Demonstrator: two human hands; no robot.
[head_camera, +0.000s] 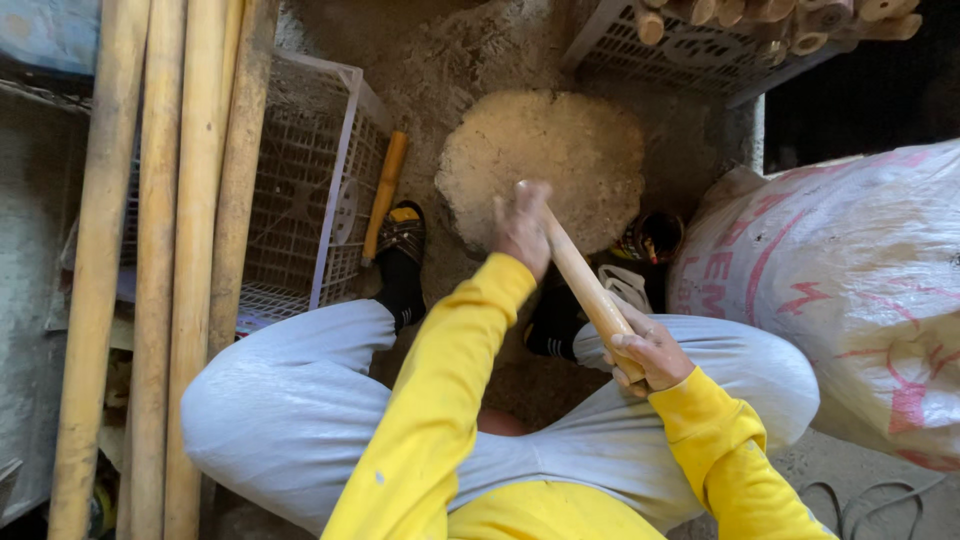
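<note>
Hands: 2 (522, 228) (650, 350) on 1 stick (585, 285) | poles: 4 (150, 250) | crates: 2 (310, 190)

- Dusty grey concrete floor (420, 60), rough and covered in fine sawdust.
- A round stump (545, 160) with a pale top stands in the middle, far side.
- Long wooden poles (160, 250) lean at the left.
- A white plastic crate (310, 190) lies beside them.
- A second crate (690, 50) of short wooden pieces sits far right.
- A large white woven sack (850, 280) with red print fills the right.
</note>
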